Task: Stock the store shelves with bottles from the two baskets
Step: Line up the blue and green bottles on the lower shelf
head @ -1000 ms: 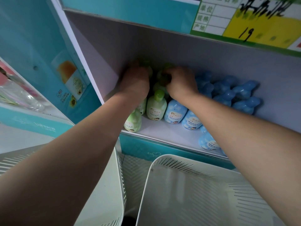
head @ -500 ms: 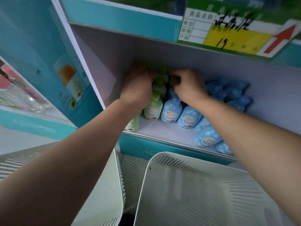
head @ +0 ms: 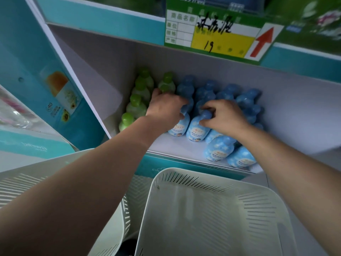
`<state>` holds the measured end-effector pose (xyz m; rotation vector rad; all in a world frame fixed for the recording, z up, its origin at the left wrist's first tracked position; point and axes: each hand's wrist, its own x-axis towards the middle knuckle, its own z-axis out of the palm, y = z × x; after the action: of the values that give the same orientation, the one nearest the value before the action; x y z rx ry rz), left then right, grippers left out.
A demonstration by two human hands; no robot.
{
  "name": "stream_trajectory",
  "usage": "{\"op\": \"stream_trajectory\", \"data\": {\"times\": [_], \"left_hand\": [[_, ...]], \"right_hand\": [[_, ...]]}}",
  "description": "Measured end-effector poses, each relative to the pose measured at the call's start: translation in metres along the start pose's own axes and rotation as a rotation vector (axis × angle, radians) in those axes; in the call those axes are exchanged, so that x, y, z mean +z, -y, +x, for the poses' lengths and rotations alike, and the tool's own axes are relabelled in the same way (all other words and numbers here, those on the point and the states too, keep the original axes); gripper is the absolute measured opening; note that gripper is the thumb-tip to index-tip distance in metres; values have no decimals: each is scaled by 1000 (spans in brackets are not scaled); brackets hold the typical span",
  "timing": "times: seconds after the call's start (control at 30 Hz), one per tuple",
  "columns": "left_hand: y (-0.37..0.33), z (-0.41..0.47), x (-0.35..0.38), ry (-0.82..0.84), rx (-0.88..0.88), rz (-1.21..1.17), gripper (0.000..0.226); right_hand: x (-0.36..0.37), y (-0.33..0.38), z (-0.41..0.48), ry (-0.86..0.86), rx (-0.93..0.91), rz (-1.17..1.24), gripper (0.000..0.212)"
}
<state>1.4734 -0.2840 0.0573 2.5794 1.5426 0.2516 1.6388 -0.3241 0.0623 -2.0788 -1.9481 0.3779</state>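
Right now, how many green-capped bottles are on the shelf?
6 green-capped bottles show. Four line the shelf's left wall, front to back; two stand in the next row, at the back. The left hand covers that row's front, so more may be hidden.

Dim, bluish light; the shelf [head: 184,148] recess lies in shadow. Upper right corner motion-blurred, edges bent by wide-angle distortion.

On the price sign [head: 217,32] above me I read printed 商品名称, a handwritten 19 on its yellow field, and a red arrow [head: 262,43] pointing up; the brushed characters may be 沐浴液. A poster [head: 60,97] at left shows 40. The print on the blue bottles [head: 195,132] is too small for me to read.
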Motion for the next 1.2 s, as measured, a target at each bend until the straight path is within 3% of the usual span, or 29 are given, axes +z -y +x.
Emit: {"op": "stream_trajectory", "data": {"times": [0.2,0.57,0.67,0.77,0.83,0.97,1.07,1.2], "left_hand": [[-5,0,7,-32,6,-32,21],[-4,1,11,-50,-23,20,11],[-4,-1,11,-50,-19,47,19],[-6,-6,7,-48,26,69,37],[-12,-9,5,-115,79,64,46],[-32,-17,3,-314,254,4,33],[-54,-23,5,-165,366,-185,34],[-79,-28,17,76,304,-287,47]], "right_hand": [[-3,-2,1,-2,-13,-66,18],[2,-5,3,-40,-14,-72,17],[1,-5,1,-29,-29,-52,20],[-7,-5,-2,3,3,30,38],[-17,-9,-2,3,36,96,42],[-32,-26,-14,-88,88,84,21],[-41,-38,-28,-115,156,2,12],[-48,-51,-46,-18,246,-184,10]]}}
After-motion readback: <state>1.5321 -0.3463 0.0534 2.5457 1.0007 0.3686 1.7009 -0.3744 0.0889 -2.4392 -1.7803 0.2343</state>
